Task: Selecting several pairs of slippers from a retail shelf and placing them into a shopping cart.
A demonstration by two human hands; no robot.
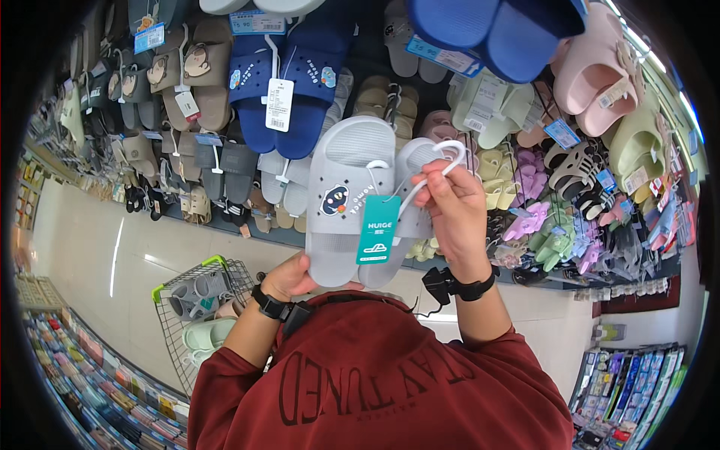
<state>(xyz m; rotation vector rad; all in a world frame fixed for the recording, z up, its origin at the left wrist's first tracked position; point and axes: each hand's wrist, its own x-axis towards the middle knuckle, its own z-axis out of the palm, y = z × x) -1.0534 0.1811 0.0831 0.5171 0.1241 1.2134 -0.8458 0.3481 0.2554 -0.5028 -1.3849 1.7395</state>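
A pair of light grey slide slippers is held up in front of my chest, with a cartoon figure printed on the strap. My right hand pinches the white plastic hook that joins the pair. Beneath the toe ends, my left hand supports the slippers; some of its fingers are hidden behind them. A green cardboard tag with the maker's name HUIGE hangs over the front of the pair. Close behind it, a navy pair of slippers hangs on the rack with a white tag.
Racks ahead carry many hanging slippers, among them blue, pink and green pairs. At left, a wire shopping cart with green corners holds grey and pale green slippers. Stocked shelves line the lower left.
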